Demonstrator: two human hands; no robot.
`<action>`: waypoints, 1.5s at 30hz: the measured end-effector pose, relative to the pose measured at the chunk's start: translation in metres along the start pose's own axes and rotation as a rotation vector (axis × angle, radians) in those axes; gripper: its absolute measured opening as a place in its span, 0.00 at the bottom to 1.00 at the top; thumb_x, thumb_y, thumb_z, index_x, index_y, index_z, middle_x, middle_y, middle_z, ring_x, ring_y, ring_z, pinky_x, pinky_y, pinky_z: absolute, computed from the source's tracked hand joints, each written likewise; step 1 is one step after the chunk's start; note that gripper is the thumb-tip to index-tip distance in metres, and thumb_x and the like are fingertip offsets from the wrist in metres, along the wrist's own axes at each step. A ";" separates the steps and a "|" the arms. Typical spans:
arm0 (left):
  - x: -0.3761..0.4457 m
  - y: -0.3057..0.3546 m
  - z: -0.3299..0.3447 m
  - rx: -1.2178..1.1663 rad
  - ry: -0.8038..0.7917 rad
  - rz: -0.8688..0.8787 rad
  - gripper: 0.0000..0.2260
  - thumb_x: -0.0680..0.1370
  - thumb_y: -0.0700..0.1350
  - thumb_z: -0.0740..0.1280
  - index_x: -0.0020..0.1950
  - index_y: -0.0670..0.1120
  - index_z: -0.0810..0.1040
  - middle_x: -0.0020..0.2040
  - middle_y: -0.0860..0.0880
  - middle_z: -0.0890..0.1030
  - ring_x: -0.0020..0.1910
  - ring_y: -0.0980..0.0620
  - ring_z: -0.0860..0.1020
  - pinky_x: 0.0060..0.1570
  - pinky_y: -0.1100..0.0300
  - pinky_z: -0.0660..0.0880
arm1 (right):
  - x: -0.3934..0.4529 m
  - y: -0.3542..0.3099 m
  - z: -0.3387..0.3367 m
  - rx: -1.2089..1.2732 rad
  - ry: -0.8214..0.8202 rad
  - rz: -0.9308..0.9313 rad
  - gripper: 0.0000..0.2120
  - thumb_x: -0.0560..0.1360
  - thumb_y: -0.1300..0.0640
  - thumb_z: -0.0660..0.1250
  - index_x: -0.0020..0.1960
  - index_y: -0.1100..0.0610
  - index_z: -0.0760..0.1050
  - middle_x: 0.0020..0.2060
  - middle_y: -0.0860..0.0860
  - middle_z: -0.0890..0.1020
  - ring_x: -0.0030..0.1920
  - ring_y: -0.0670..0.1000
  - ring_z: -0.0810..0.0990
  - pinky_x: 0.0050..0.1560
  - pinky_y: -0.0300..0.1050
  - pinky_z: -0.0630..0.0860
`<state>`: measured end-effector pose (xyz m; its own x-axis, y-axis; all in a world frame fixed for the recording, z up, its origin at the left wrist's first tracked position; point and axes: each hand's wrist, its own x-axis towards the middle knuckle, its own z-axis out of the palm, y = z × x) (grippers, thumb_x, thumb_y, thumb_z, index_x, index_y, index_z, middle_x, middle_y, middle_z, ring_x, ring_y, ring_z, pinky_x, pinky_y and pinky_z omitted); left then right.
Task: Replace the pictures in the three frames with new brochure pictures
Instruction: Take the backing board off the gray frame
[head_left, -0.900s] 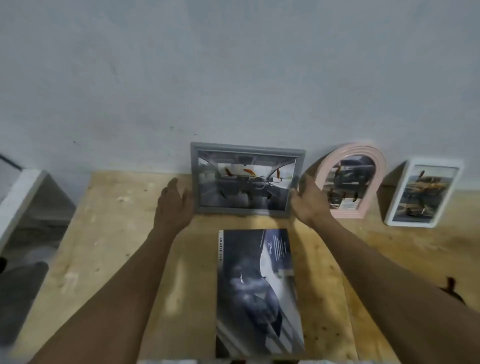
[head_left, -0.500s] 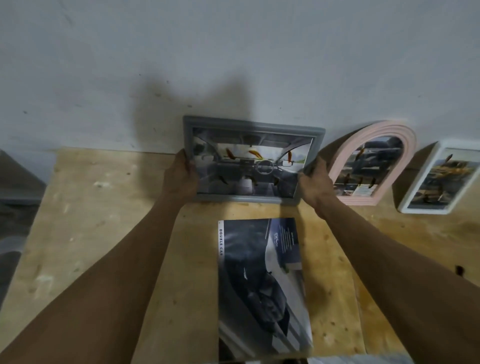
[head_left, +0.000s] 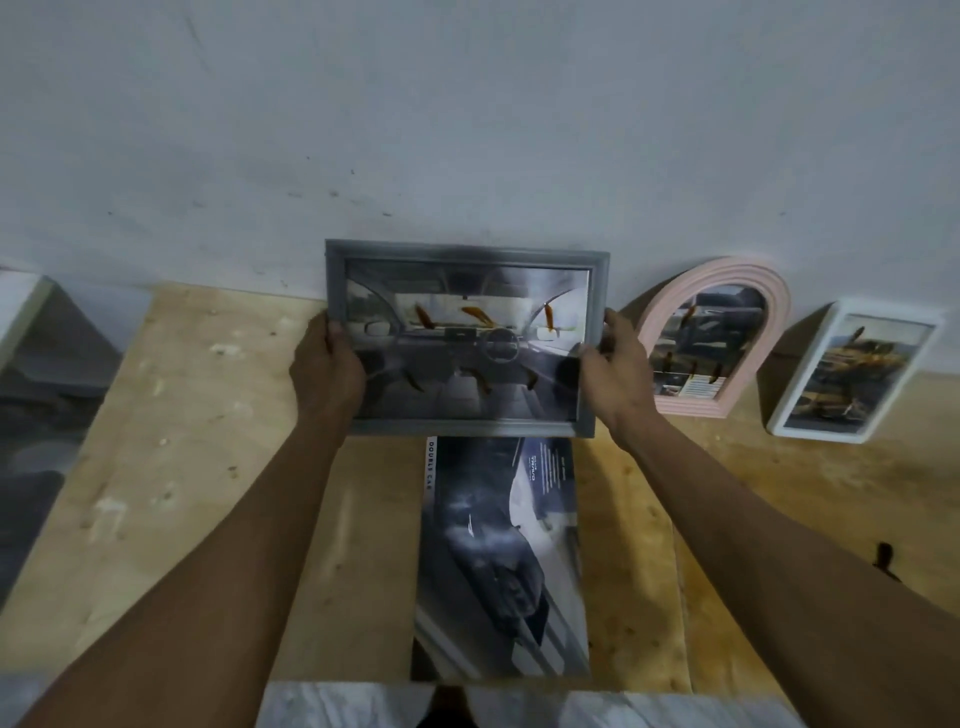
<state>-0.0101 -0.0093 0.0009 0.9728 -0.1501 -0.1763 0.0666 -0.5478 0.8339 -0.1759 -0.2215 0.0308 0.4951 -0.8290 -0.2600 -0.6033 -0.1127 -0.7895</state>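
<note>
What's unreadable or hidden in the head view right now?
- Back of the grey frame: faces away, so its clips are unseen.
- Fingers of the left hand and right hand: mostly behind the frame edges.
- Brochure: top edge covered by the frame; small text blurred.
- Pictures in the pink arched frame and white frame: too blurred for detail.

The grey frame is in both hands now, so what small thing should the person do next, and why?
Probably turn the grey frame over and lay it face down on the table, since its back must be opened to swap the picture. The left hand and right hand grip its side edges, and its front faces the camera. The brochure lies ready below.
</note>
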 end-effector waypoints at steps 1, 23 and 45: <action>-0.007 0.002 -0.003 -0.021 0.007 -0.003 0.17 0.86 0.47 0.51 0.69 0.44 0.74 0.64 0.40 0.77 0.61 0.40 0.75 0.57 0.53 0.71 | -0.007 0.002 -0.007 0.023 0.003 -0.004 0.24 0.80 0.60 0.62 0.74 0.50 0.65 0.65 0.51 0.76 0.61 0.53 0.75 0.67 0.54 0.72; -0.335 0.122 0.070 -0.691 -0.061 -0.358 0.15 0.78 0.54 0.69 0.52 0.41 0.78 0.45 0.42 0.81 0.38 0.44 0.80 0.38 0.47 0.83 | -0.136 0.145 -0.320 0.620 0.186 0.183 0.10 0.77 0.49 0.68 0.43 0.53 0.83 0.41 0.52 0.86 0.45 0.55 0.85 0.49 0.55 0.83; -0.300 0.072 0.109 -0.598 -0.343 -0.458 0.05 0.75 0.34 0.70 0.50 0.37 0.81 0.43 0.42 0.84 0.36 0.49 0.83 0.32 0.59 0.81 | -0.117 0.225 -0.331 1.092 0.033 0.400 0.09 0.77 0.63 0.66 0.54 0.66 0.79 0.50 0.60 0.84 0.47 0.54 0.85 0.45 0.45 0.83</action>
<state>-0.3216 -0.0936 0.0567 0.7057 -0.3143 -0.6350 0.6408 -0.0994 0.7613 -0.5764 -0.3312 0.0680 0.3651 -0.7142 -0.5972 0.1551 0.6792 -0.7174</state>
